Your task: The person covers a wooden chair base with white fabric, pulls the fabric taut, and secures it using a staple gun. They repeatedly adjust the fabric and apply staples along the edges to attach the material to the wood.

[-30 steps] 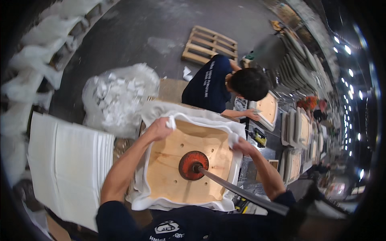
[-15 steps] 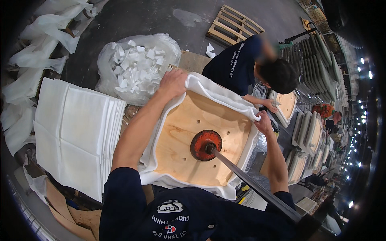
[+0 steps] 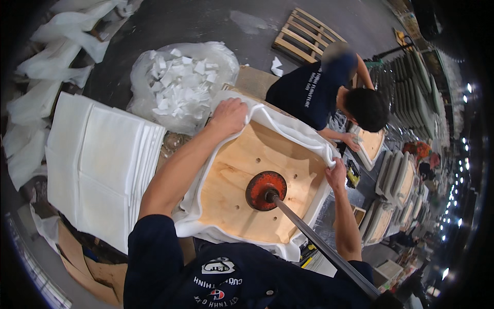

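A square plywood seat board (image 3: 226, 177) lies in front of me, with thick white padding (image 3: 188, 226) turned up in waves around its edges. Pressing on the middle of the board is a round red disc (image 3: 266, 190) at the end of a metal rod (image 3: 319, 242). My left hand (image 3: 230, 116) is closed on the padding at the far left corner. At the far right corner, the fingers of my right hand (image 3: 337, 175) are closed on the padding's folded edge. The padding partly hides the fingertips of both hands.
Stacked white foam sheets (image 3: 103, 149) stand at left. Beyond them sits a clear plastic bag (image 3: 144, 92) of white scraps. A co-worker (image 3: 309, 87) in dark clothes bends over another padded seat (image 3: 371, 144) at far right. A wooden pallet (image 3: 309, 33) lies on the floor behind.
My right hand has come nearer to me along the right edge, with the padding in it. The left hand has shifted slightly nearer too. The whole view has moved a little.
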Tool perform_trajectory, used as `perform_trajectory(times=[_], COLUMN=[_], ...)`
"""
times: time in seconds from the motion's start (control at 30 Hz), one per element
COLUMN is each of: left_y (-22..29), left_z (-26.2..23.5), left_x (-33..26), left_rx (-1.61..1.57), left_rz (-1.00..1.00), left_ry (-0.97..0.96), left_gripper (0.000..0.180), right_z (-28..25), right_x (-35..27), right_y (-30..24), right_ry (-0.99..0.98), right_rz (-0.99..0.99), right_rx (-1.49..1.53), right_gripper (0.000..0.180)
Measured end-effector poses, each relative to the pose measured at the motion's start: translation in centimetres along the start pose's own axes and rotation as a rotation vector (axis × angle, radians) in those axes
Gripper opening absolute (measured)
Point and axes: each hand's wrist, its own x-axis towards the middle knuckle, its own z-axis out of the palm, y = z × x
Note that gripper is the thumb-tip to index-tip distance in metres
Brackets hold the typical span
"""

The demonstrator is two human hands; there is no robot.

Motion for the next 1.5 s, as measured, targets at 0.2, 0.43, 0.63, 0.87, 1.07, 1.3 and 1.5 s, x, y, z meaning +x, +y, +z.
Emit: perform_trajectory(times=[0.2, 0.43, 0.63, 0.87, 1.07, 1.3, 1.5], left_y=[0.5, 6.5, 10.5, 19.4, 7.1, -17.3, -11.8], left_z=[0.3, -5.8, -1.0, 1.6, -2.7, -12.7, -11.1], left_x=[-0.1, -5.8, -21.9, -31.5, -29.2, -12.6, -13.4], left_rx=[-0.213, -1.17, -1.557, -1.532, -1.241, -0.166, -0.175], left_rz=[-0.091, -0.233, -0.517, -0.432, -0.57, -0.761, -0.23], left_ry=[-0.024, -0.261, -0.075, -0.192, 0.181, 0.275, 0.173], left_gripper=[0.024, 0.029, 0.049, 0.038, 0.035, 0.103, 0.08], right_z=[0.5, -1.8, -2.9, 5.9, 0.4, 0.0, 1.1], right_x=[1.1, -4.7, -23.8, -28.1, -25.7, -29.4, -33.2], right_y=[-0.1, -0.7, -6.3, -21.3, -26.1, -23.0, -22.9], right_ry=[-0.038, -0.105, -0.185, -0.556, -0.443, -0.255, -0.11], right_rz=[0.042, 0.437, 0.682, 0.273, 0.118, 0.324, 0.457], right_rx=[0.029, 1.278, 1.284, 1.261, 1.137, 1.063, 0.883], right_gripper=[0.023, 0.044, 0.063, 0.061, 0.068, 0.048, 0.04])
